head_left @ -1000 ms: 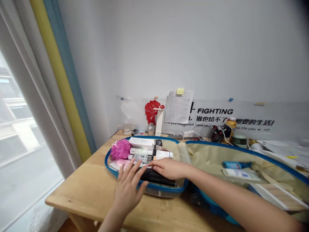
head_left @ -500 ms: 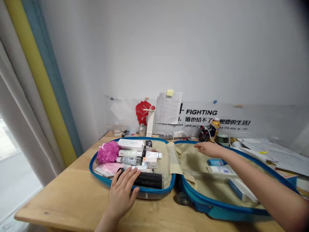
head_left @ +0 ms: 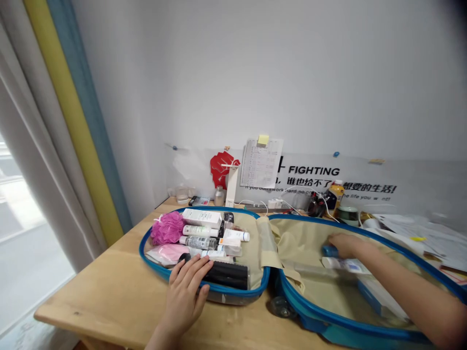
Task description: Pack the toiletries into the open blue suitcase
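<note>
Hard blue suitcase [head_left: 321, 323], lined in beige fabric, lies open on the wooden table [head_left: 109, 296]. Left hand [head_left: 188, 291], flat with fingers spread, rests on the left half's near rim and a ribbed black case [head_left: 228, 274]. Right hand [head_left: 343, 244] covers a small blue bottle [head_left: 329, 251] mid right half; whether it grips cannot be told.

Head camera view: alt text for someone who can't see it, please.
A person's left hand rests flat on a black case in an open blue suitcase on a table, while the right hand touches a blue tube in its other half. Bottles and a pink bath puff lie beside the case.
</note>
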Action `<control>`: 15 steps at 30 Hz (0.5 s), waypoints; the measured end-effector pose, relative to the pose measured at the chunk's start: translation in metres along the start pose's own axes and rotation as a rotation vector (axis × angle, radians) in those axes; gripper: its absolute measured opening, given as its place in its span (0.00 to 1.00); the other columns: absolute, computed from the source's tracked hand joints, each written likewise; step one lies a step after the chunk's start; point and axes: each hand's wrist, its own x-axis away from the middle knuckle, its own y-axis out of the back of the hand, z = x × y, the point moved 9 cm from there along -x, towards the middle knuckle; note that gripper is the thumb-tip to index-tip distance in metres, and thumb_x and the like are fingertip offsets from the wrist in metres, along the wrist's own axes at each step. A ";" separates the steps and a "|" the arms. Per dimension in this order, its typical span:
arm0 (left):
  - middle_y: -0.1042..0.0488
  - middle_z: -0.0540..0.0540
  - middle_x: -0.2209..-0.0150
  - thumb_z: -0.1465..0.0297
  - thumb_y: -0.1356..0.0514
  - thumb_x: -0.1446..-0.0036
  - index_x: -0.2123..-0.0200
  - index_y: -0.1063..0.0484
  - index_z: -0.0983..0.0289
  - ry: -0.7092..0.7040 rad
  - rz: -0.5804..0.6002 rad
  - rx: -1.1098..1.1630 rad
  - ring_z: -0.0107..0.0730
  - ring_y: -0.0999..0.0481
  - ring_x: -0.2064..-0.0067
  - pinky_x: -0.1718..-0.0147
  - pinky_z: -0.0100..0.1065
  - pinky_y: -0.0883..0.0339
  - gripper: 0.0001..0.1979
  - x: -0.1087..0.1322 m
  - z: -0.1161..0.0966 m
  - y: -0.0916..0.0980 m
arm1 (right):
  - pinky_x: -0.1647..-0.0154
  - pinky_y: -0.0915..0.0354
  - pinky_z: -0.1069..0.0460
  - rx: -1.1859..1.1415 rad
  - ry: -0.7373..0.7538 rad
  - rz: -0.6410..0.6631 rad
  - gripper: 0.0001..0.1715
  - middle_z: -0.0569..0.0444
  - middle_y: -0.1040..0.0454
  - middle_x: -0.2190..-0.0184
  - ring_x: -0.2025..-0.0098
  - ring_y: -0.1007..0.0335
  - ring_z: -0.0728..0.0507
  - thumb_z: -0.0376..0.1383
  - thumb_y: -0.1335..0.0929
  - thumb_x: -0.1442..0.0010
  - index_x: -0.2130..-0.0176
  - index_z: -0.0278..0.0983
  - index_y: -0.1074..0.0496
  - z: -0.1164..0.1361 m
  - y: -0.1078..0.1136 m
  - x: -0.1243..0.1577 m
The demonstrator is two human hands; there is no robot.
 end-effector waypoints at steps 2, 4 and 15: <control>0.25 0.54 0.47 0.69 0.48 0.38 0.45 0.30 0.58 -0.007 0.001 0.001 0.35 0.30 0.43 0.39 0.37 0.51 0.20 0.000 -0.001 0.000 | 0.62 0.30 0.51 0.067 -0.041 0.108 0.16 0.52 0.27 0.60 0.63 0.30 0.50 0.44 0.35 0.37 0.57 0.36 0.29 -0.004 -0.009 0.005; 0.25 0.54 0.47 0.69 0.48 0.39 0.44 0.30 0.59 -0.004 0.006 0.004 0.35 0.30 0.43 0.39 0.37 0.51 0.20 0.000 0.000 0.000 | 0.64 0.31 0.52 0.127 -0.062 0.178 0.15 0.54 0.27 0.65 0.66 0.31 0.51 0.45 0.35 0.37 0.61 0.36 0.29 -0.003 -0.009 0.013; 0.25 0.54 0.46 0.69 0.48 0.39 0.45 0.30 0.58 0.009 0.020 0.016 0.36 0.30 0.43 0.39 0.38 0.51 0.20 0.002 0.002 -0.004 | 0.54 0.32 0.46 0.062 0.095 0.139 0.28 0.44 0.26 0.49 0.52 0.27 0.37 0.46 0.39 0.42 0.46 0.36 0.32 0.133 0.055 -0.025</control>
